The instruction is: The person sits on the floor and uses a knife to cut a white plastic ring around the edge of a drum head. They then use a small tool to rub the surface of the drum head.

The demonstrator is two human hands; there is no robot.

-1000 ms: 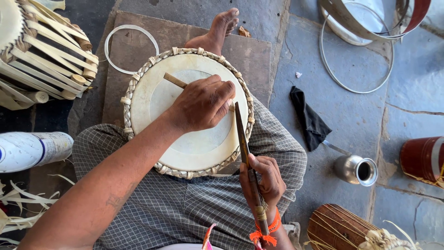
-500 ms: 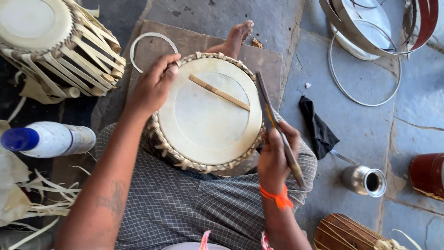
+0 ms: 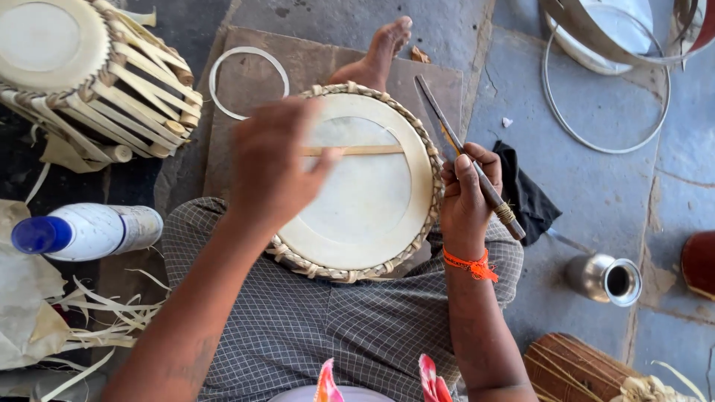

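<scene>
Knife [image 3: 468, 160] blade up-left in right hand [image 3: 463, 197]

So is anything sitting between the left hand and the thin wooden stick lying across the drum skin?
Nothing visible does. The left hand hovers, blurred, over the round pale drum head, its fingertips right at the near end of the thin wooden stick. The right hand grips a long metal blade off at the drum's rim, clear of that path.

left hand [image 3: 272, 160] motion-blurred, hiding stick's [image 3: 365, 150] left end
</scene>
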